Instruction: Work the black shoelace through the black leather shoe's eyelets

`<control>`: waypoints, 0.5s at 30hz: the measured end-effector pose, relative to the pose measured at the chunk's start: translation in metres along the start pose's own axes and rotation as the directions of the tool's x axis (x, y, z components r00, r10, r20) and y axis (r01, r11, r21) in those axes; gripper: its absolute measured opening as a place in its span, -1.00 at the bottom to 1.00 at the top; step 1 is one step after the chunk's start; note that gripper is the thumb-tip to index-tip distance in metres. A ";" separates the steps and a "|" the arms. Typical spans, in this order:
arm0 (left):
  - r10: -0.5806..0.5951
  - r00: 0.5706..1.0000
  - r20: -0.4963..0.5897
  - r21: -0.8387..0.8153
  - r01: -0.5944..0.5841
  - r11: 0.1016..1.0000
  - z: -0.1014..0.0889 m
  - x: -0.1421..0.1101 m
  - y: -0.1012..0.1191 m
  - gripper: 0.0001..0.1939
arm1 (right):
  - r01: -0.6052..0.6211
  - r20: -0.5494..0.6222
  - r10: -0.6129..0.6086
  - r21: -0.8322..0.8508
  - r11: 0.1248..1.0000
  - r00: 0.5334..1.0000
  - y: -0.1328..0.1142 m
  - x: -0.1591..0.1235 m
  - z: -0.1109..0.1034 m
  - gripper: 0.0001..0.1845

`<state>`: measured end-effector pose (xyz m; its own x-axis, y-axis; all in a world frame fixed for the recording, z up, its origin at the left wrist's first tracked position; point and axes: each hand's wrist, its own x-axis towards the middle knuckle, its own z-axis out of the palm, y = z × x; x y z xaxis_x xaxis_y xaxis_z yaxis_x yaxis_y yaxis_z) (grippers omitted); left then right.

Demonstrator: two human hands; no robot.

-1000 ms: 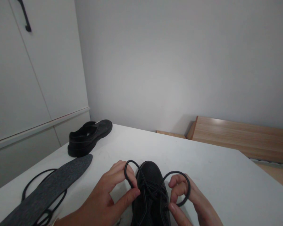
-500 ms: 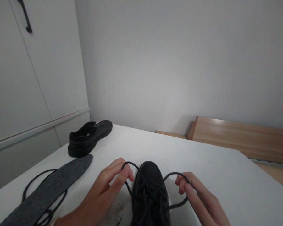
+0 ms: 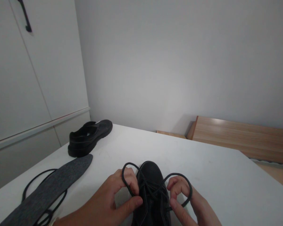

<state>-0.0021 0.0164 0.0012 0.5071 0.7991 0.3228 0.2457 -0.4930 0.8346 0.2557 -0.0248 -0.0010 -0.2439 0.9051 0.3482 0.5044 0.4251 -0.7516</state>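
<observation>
A black lace-up shoe (image 3: 151, 171) sits on the white table at the bottom centre, toe pointing away. Its black shoelace (image 3: 169, 175) crosses near the lowest eyelets and loops out to both sides. At the shoe's left edge, my left hand (image 3: 118, 196) has thumb and fingers closed around the left loop, close to the eyelets. My right hand (image 3: 186, 197) curls by the right edge, its fingers and thumb at the lower part of the right loop. The exact grip there is partly hidden by the fingers.
Another black shoe (image 3: 89, 138) stands at the table's far left corner. In front of it lies a dark grey insole (image 3: 58, 180), with a loose black lace (image 3: 29, 185) under it. A white cabinet (image 3: 37, 78) borders the left; a wooden board (image 3: 238, 135) stands beyond the table (image 3: 226, 179).
Both hands have moved inward and down the loops toward the eyelets. The left thumb now touches the shoe's edge. The shoe and the lace's crossing have barely moved.
</observation>
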 end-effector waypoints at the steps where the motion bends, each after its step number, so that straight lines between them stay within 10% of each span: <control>1: -0.004 1.000 -0.003 0.011 0.004 1.000 0.000 0.000 0.000 -0.88 | -0.005 0.014 0.005 -0.002 1.000 1.000 0.002 0.000 0.000 -0.87; 15: -0.046 0.999 0.022 -0.022 0.046 0.999 0.001 0.003 -0.002 -0.86 | 0.088 -0.027 -0.088 0.012 0.996 0.996 0.004 0.003 0.007 -0.86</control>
<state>0.0001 0.0193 0.0001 0.5136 0.8131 0.2740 0.2505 -0.4476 0.8584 0.2513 -0.0199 -0.0071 -0.2651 0.8641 0.4279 0.4708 0.5032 -0.7247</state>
